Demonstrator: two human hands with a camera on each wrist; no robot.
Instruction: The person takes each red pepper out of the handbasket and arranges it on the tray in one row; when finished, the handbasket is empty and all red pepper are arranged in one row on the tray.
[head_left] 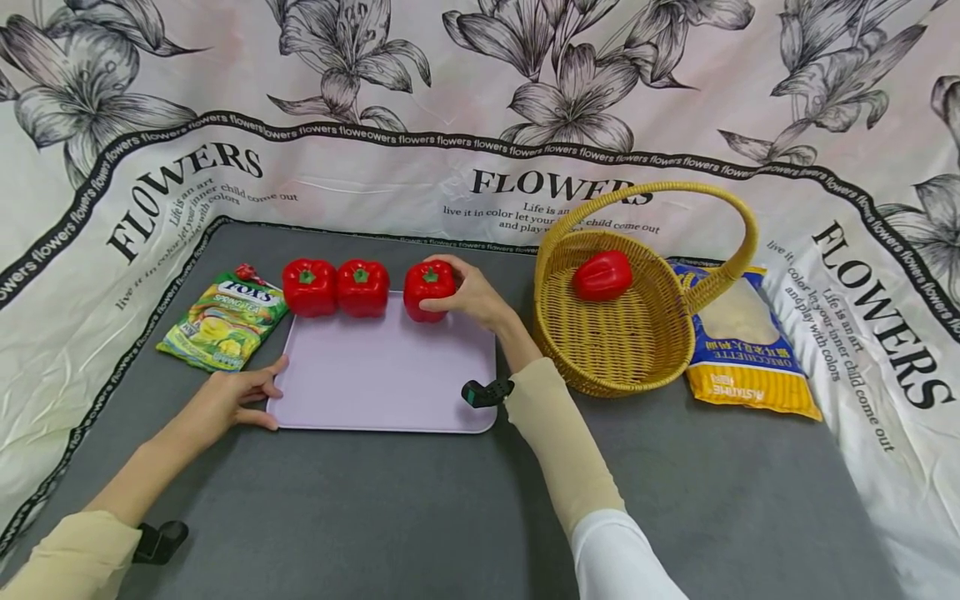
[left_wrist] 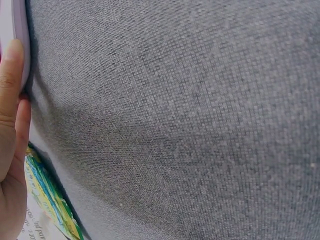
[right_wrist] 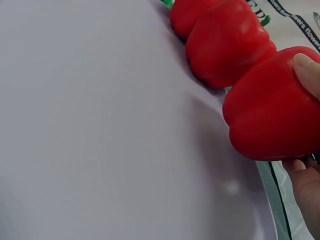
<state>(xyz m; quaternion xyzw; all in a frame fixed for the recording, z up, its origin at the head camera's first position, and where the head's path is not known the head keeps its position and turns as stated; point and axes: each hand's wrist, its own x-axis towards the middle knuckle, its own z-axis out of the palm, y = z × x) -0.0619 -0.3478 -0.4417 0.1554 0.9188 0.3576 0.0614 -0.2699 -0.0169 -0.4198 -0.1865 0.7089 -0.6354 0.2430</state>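
Note:
My right hand (head_left: 474, 292) grips a red bell pepper (head_left: 427, 287), thumb on one side and fingers on the other. The right wrist view shows this pepper (right_wrist: 272, 107) over the tray, with its shadow on the surface. Two more red bell peppers, one at the far left corner (head_left: 309, 292) and one beside it (head_left: 363, 293), stand side by side along the back of the pale lilac tray (head_left: 382, 375). My left hand (head_left: 236, 396) touches the tray's left edge with spread fingers and thumb. In the left wrist view, straight fingers (left_wrist: 9, 85) rest against the tray's rim (left_wrist: 21, 30).
Right of the tray stands a yellow wicker basket (head_left: 615, 358) with a tall handle and one red bell pepper (head_left: 602, 276) inside. A blue and yellow pasta bag (head_left: 750, 350) lies behind it. Left of the tray lies a green candy bag (head_left: 225, 321). Flower-printed cloth (head_left: 405, 183) borders the grey table.

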